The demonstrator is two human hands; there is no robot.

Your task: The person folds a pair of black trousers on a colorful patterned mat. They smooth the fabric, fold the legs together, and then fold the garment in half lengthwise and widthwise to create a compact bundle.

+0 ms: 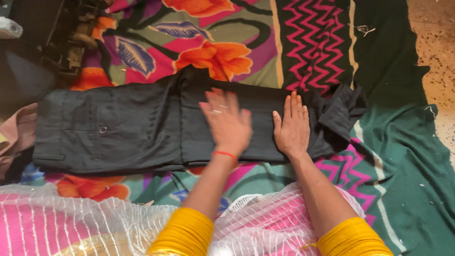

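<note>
A pair of black trousers (123,130) lies folded lengthwise across a flowered bedsheet (208,42), waistband and a buttoned back pocket at the left, leg ends bunched at the right. My left hand (227,121) rests flat on the middle of the trousers, fingers spread, blurred, with a red thread at the wrist. My right hand (291,125) lies flat on the cloth just to its right, fingers together and pointing away from me. Neither hand grips anything. Yellow sleeves cover both forearms.
A dark machine-like object (71,33) sits at the top left. Pinkish cloth (16,130) lies by the waistband at the left edge. A sheer white-and-pink checked fabric (71,223) covers my lap. Speckled floor (436,52) shows at the right, beyond the sheet's green border.
</note>
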